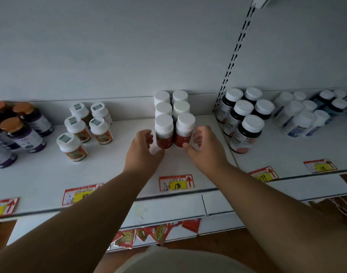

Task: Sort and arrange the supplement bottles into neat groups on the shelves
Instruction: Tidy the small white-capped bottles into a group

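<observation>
i'm flanking the front red bottles (173,133) with left grip (143,146) and right grip (203,146), both spread, squaring the rows

Price tag (176,183) on shelf edge (109,201): handwritten "198". Right tag (264,174): "299". Bottle labels unreadable.
</observation>
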A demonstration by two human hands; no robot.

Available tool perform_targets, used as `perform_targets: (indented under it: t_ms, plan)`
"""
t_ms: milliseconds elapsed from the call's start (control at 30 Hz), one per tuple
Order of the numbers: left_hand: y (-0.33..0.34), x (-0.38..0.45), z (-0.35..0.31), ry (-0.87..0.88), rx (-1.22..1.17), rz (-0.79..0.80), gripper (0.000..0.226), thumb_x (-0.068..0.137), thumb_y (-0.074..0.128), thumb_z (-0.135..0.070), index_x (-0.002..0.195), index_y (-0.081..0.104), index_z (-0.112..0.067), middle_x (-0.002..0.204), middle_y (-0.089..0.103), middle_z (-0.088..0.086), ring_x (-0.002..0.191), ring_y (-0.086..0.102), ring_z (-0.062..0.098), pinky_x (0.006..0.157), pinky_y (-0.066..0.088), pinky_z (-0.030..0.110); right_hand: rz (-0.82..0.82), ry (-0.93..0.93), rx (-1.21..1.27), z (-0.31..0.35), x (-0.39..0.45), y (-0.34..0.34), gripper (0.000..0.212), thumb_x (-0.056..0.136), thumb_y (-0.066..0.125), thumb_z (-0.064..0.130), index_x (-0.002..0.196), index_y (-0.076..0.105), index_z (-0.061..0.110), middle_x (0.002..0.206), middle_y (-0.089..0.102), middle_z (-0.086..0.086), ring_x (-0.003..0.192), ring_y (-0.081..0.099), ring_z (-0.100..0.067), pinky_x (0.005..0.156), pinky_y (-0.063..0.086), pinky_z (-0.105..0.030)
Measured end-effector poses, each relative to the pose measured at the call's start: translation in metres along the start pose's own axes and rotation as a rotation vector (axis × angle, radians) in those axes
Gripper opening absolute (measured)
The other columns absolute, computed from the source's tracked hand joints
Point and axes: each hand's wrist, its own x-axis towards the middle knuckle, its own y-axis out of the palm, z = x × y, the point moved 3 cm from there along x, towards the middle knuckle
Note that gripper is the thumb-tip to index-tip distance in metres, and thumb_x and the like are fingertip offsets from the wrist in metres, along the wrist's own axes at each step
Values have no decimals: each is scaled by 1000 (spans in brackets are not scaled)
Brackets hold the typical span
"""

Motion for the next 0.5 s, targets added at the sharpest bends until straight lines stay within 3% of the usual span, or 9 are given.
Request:
perform_targets:
  t_ms: [67,267,500]
  plan:
    - [-4,-13,-2,-1,-3,-36,71,81,81,-26,140,43,-20,130,58,-4,114,57,12,97,49,30,-31,5,23,3,-10,-3,41,83,74,31,112,49,17,102,57,-3,90,57,-18,78,52,-39]
    - [-10,-70,-14,-17,-2,-165,62,84,79,-24,137,47,-22,127,59,-6,112,58,8,90,45,18,72,-123,135,23,-41,-8,42,86,72,29,121,51,20,116,58,2,100,56,-8,84,49,-25]
    - [-33,-130,-4,-42,7,-230,55,85,77,-21,133,50,-22,124,60,-8,112,59,7,96,50,23,220,-215,226,58,-94,4,43,89,70,26,127,50,19,123,56,3,108,54,-8,85,46,-17]
